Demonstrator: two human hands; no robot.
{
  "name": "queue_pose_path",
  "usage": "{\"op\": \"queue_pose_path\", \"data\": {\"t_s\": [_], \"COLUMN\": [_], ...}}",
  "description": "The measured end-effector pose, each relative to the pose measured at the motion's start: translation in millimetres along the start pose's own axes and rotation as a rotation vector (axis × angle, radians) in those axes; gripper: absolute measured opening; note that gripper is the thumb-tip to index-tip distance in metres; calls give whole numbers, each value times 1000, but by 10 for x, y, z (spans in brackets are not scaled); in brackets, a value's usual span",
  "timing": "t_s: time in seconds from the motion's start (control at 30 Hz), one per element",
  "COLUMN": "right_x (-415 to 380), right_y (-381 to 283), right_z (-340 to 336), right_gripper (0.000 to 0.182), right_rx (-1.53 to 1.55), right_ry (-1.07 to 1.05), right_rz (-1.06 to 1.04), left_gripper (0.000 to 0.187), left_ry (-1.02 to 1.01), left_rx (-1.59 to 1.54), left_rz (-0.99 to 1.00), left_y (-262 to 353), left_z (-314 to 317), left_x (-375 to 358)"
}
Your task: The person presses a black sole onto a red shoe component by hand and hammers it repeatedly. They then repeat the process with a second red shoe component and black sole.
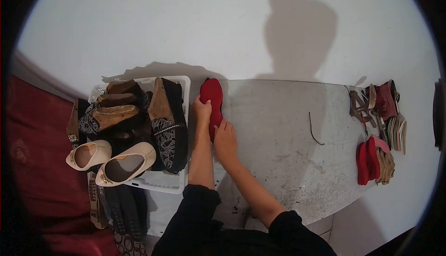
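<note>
Black sleeves (204,219), left hand (201,109) and right hand (225,141) gripping red insole (212,97), no legible writing

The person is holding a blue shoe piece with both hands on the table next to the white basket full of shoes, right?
Not quite. The shoe piece is red, not blue, as the head view shows. The rest is right: the left hand and right hand both hold it on the table, next to the white basket full of shoes.
</note>
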State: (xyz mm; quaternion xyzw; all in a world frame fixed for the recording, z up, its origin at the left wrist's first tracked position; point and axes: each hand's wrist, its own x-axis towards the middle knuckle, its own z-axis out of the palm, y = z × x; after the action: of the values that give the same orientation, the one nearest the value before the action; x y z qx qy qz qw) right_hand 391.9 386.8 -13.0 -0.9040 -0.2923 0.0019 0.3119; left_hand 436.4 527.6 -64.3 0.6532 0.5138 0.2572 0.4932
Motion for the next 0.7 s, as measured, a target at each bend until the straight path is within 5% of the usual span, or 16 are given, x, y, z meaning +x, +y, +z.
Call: {"op": "queue_pose_path", "data": {"t_s": [0.17, 0.33, 0.4, 0.5, 0.7], "right_x": [-10, -21, -2, -8, 46], "right_y": [-15, 46, 110, 167, 224], "right_z": [-36, 12, 80, 95, 59], "right_gripper": [41, 42, 43, 43, 39], "right_rx": [-337, -297, -304, -240, -70], "right_ry": [78, 173, 234, 176, 119], "right_rz": [-84, -233, -330, -337, -313], "left_gripper": [48, 45, 36, 30, 26], "left_ry": [43, 131, 170, 25, 99], "left_rx": [125, 249, 397, 608, 802], "left_rz": [51, 147, 366, 302, 381], "left_y": [135, 173, 233, 323, 416], "left_z": [-52, -55, -91, -105, -65], "left_x": [-163, -192, -289, -363, -451]}}
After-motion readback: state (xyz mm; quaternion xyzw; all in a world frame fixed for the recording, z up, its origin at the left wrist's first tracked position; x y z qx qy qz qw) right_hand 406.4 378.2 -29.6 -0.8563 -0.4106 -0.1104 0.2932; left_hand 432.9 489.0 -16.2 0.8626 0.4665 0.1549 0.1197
